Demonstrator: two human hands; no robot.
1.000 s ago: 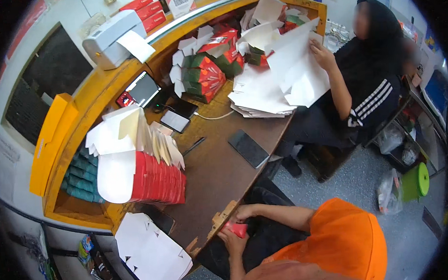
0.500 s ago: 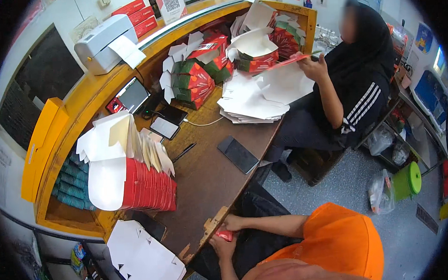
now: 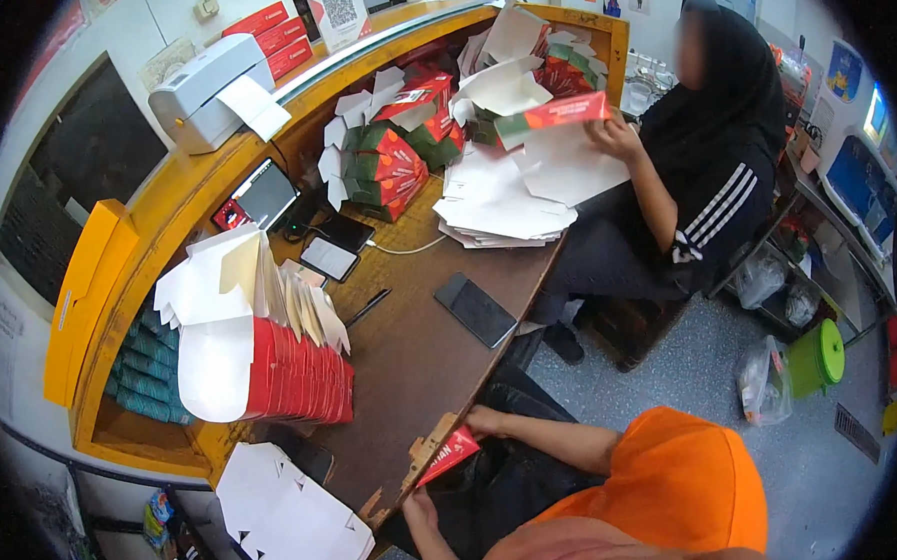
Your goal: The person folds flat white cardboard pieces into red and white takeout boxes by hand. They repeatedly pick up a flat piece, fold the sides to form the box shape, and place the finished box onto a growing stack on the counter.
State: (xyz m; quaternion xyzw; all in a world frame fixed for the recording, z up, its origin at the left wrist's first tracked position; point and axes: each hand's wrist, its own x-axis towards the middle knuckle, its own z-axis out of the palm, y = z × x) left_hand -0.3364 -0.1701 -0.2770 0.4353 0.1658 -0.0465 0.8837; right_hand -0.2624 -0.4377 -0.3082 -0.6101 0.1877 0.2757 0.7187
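Observation:
At the near edge of the brown table, a red cardboard box with white lettering [image 3: 450,454] is held low above my lap between both hands. My left hand [image 3: 418,506] grips its near end, with the fingers partly hidden. My right hand [image 3: 487,421] holds the far end, the fingertips out of sight behind the cardboard. Left of my hands stands a tight row of nested red boxes [image 3: 297,372] with their white flaps raised. Flat white box blanks [image 3: 294,517] lie in a stack at the table's near left corner.
Across the table, a co-worker [image 3: 723,158] in black holds up a red-and-green box [image 3: 554,117] over white blanks [image 3: 490,203]. Folded boxes [image 3: 384,168] crowd the back. A dark phone [image 3: 476,309], a pen [image 3: 368,307] and a white-screened phone [image 3: 329,256] lie between.
My hands have moved apart, and more of the red box shows between them. The co-worker's box has turned so that its long printed side shows.

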